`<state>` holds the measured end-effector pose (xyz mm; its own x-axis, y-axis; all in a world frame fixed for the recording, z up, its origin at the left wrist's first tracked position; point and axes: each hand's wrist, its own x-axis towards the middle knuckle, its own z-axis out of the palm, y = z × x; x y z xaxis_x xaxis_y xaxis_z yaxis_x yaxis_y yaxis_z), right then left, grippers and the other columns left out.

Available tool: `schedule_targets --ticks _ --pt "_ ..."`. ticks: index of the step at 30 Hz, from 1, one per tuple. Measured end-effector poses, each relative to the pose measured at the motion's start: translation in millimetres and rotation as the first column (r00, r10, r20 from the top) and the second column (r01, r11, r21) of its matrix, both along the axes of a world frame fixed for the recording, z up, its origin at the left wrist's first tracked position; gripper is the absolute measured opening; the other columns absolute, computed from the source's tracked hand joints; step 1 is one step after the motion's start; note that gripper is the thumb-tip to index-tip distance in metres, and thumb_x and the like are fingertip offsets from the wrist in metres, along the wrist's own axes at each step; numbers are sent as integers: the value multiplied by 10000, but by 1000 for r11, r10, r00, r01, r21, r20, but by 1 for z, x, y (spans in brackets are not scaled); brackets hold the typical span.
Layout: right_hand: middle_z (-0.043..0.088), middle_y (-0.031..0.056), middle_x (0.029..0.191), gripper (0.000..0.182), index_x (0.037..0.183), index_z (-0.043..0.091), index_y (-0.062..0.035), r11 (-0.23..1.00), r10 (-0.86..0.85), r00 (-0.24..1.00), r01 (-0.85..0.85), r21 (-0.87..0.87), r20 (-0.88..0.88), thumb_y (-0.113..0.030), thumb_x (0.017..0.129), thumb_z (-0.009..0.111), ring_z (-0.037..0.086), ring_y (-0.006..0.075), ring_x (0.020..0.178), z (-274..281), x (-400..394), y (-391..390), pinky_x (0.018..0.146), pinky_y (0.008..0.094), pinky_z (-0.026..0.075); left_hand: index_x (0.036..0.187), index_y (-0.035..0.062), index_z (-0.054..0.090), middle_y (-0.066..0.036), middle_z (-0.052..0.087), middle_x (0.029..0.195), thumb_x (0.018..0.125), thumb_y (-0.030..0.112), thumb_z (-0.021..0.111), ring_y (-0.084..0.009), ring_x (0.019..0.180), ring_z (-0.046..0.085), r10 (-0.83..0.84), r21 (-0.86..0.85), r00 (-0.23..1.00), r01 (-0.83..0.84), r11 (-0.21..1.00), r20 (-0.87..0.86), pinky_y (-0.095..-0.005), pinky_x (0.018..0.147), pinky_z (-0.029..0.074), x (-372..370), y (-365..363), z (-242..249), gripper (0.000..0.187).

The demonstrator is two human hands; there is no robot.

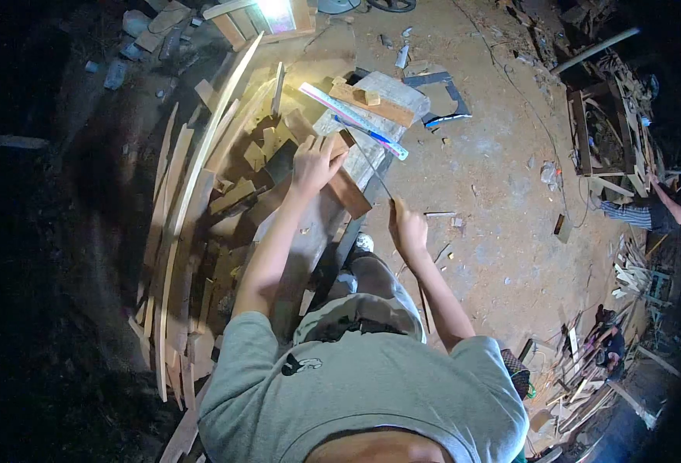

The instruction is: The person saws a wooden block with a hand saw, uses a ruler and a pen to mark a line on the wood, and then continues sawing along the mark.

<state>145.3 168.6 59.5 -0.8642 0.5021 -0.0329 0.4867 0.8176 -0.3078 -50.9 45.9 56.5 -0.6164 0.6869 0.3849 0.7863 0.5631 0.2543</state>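
Note:
My left hand [315, 164] is closed over a small brown wooden block [343, 141] on the bench [393, 86]. Below that hand, a brown board [349, 194] lies slanted, its end at the bench's right edge. My right hand [408, 229] is wrapped round the near end of a thin, straight tool [374, 171], which looks like a narrow dark line. The tool's far end reaches up to the block by my left hand; its exact kind I cannot tell. Just beyond lie a ruler [340, 110] and a blue pen [367, 132].
A board [383, 106] carrying a small wood piece sits farther up the bench. Long wood strips [188, 193] and offcuts lie left, near a bright lamp [277, 14]. Scraps dot the dirt floor [502, 201]. Another person [649, 212] is at the far right, by a wooden frame [604, 127].

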Motion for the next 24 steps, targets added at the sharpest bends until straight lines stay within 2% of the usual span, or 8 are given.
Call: schedule_targets --ticks 2,4,6,7,8,11,14,24 --pt "564 165 550 182 995 524 -126 997 65 994 -68 -25 -85 -202 834 484 580 319 492 12 7 0 434 431 460 1047 60 536 -125 583 816 729 298 631 -269 802 561 15 60 1000 -14 998 -20 -361 635 464 5 -10 23 409" --pt "571 172 575 181 994 528 -115 995 73 994 -78 -63 -78 -183 830 491 580 334 516 32 9 -4 461 438 461 1069 86 529 -148 575 827 744 300 623 -292 808 568 144 30 936 -162 986 322 -376 637 469 14 -21 52 400" --pt "585 178 621 155 971 543 -95 968 42 948 -117 -222 -315 -155 839 486 577 359 557 43 14 -8 489 433 456 1086 85 516 -159 565 869 743 270 633 -306 792 578 122 138 951 -167 976 285 -375 625 476 22 -34 85 406" --pt "587 191 664 156 962 551 -59 908 -59 957 -67 -413 -283 -151 858 480 598 345 584 52 15 -11 512 410 450 1097 84 509 -155 564 878 739 251 641 -302 784 580 83 251 974 -136 958 211 -371 622 478 25 -41 98 416" --pt "554 125 550 204 880 549 -24 853 -161 857 -128 -505 -490 -205 897 456 546 210 447 58 13 -19 422 331 388 1109 84 503 -151 563 888 734 232 648 -299 776 582 53 357 990 -97 929 131 -367 620 480 29 -48 112 428" --pt "333 -51 467 329 782 506 -41 332 -471 821 -174 -927 -323 -303 936 380 279 26 357 97 15 -34 340 186 209 1085 55 528 -141 585 904 697 161 697 -286 809 595 113 373 990 -135 918 81 -344 657 485 57 -66 172 436" --pt "319 -65 462 295 828 527 -29 113 -561 790 -222 -968 -247 -297 914 438 250 31 345 119 17 -48 347 206 181 1048 14 553 -143 606 930 670 124 729 -269 837 613 146 425 989 -129 896 -8 -321 691 491 80 -78 199 431" --pt "407 -97 492 214 934 627 -25 75 -417 776 -490 -868 -474 -212 838 589 304 -5 390 209 24 -79 365 188 196 1084 28 553 -107 593 882 619 67 731 -251 748 593 -75 435 972 169 885 -225 -330 637 486 140 -91 228 499"
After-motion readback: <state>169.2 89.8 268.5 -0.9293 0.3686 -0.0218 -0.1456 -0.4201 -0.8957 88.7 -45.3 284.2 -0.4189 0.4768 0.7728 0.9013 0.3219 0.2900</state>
